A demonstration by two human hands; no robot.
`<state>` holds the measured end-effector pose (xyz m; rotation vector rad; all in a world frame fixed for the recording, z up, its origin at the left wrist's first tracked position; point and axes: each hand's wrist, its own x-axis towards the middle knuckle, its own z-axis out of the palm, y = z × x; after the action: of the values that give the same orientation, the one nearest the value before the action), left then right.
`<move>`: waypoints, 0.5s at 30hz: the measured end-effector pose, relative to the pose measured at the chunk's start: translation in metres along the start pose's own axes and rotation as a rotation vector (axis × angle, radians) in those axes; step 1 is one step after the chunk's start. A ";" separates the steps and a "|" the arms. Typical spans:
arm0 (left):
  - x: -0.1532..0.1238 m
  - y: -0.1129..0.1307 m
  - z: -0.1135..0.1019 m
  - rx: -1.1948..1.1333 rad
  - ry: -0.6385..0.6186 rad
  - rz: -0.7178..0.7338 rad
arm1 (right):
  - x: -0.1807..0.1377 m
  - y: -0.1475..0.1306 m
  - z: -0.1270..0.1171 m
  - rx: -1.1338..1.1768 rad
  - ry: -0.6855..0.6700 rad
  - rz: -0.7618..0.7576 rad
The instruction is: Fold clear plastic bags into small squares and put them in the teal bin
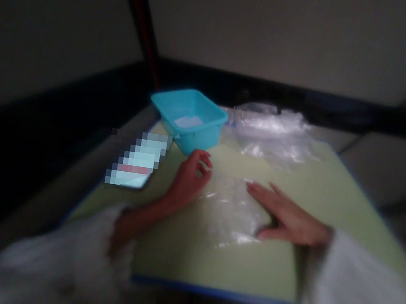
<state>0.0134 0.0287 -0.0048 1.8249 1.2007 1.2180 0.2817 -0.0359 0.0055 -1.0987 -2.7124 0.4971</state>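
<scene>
A clear plastic bag (231, 216) lies flat and slightly wrinkled on the yellow-green tabletop, between my two hands. My right hand (285, 214) rests on its right side, fingers stretched out and thumb spread toward me. At the bag's upper left corner is my left hand (191, 178), its fingers curled and a small gap showing between thumb and forefinger. Nothing can be made out in that hand. Blur hides whether its fingertips touch the plastic.
A turquoise plastic basket (201, 134) with white paper-like pieces (188, 121) inside stands at the back left. A pile of clear plastic bags (273, 134) lies at the back. Left of my left hand is a phone-like device (143, 163) with a lit, pixelated screen. The table (216, 269) has a blue edge.
</scene>
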 end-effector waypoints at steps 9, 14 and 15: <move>-0.007 0.000 0.001 0.146 -0.127 0.122 | 0.002 0.001 0.001 0.040 0.070 0.005; -0.020 0.006 0.003 0.293 -0.351 0.406 | 0.001 -0.001 -0.001 0.068 0.063 -0.028; -0.023 0.008 0.004 0.315 -0.406 0.445 | 0.001 -0.001 0.000 0.063 0.056 -0.033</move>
<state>0.0157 0.0046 -0.0078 2.5237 0.8115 0.8366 0.2801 -0.0358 0.0062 -1.0352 -2.6428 0.5339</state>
